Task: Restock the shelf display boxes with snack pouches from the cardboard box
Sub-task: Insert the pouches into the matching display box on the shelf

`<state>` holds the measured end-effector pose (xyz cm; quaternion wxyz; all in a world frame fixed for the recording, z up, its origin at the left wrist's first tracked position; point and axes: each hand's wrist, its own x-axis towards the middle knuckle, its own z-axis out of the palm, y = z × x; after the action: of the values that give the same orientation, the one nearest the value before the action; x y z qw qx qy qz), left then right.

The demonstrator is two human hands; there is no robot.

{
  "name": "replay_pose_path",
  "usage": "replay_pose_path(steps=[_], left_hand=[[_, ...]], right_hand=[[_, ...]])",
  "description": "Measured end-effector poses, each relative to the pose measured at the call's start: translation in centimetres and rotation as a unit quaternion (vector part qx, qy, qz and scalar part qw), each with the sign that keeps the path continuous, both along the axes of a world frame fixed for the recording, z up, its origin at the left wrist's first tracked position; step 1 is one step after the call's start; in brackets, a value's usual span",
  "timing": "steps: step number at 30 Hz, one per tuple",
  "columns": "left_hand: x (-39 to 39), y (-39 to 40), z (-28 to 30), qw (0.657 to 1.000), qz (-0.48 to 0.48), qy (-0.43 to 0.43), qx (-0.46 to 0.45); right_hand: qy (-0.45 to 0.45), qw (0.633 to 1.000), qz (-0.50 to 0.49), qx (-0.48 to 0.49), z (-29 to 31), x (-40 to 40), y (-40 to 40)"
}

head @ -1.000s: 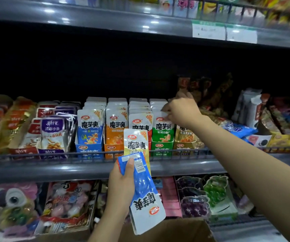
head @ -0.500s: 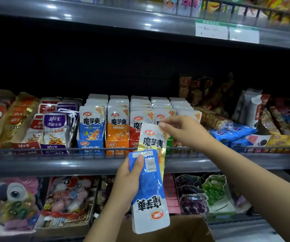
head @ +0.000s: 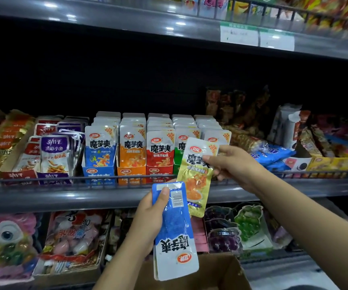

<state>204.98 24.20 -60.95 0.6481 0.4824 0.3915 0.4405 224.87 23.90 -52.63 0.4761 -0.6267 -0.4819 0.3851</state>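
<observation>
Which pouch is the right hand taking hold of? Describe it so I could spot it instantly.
Find the middle shelf with its row of display boxes. In front of that row, the right hand pinches the yellow pouch. It stands upright, above the upside-down blue pouch gripped by the left hand.

grape jellies, plush toy (pink)

Shelf pouches read 魔芋爽 and, seemingly, 20%; purple pouch 劲仔.

A single head-worn view faces the shelf closely, angled slightly down; its edges look blurred.
</observation>
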Motion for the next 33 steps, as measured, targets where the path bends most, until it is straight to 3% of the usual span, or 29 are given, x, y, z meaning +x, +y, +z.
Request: replay_pose_path(steps=[3, 5, 9, 15, 19, 23, 29, 33], left_hand=[[0.6, -0.2, -0.2, 1.0, -0.001, 0.002, 0.003], [1.1, -0.2, -0.3, 1.0, -0.006, 0.015, 0.015], [2.2, -0.1, -0.4, 0.999, -0.022, 0.019, 0.031], [3.6, 0.9, -0.4, 1.0, -0.021, -0.008, 0.022], [4.3, 1.4, -0.4, 1.0, -0.017, -0.013, 0.018], [4.5, 1.8, -0.5, 1.0, -0.012, -0.025, 0.008], [4.3, 2.3, -0.4, 0.999, -0.015, -0.037, 0.009], [4.4, 2.4, -0.5, 0.999, -0.016, -0.035, 0.015]], right_hand=[[-0.016, 0.996, 0.055, -0.067, -1.0, -0.4, -1.3], [-0.047, 0.995, 0.042, -0.076, -1.4, -0.3, -1.9], [-0.057, 0.995, -0.08, 0.024, -0.4, 1.2, -2.4], [-0.179, 0.951, -0.184, 0.17, 1.1, 3.8, -0.7], [-0.308, 0.918, -0.178, 0.177, 0.7, 4.1, 1.4], [-0.351, 0.91, -0.159, 0.154, -0.2, 4.1, 2.7], [-0.309, 0.932, -0.13, 0.136, -1.0, 4.5, 4.2], [-0.179, 0.973, -0.101, 0.106, -1.2, 5.2, 4.4]])
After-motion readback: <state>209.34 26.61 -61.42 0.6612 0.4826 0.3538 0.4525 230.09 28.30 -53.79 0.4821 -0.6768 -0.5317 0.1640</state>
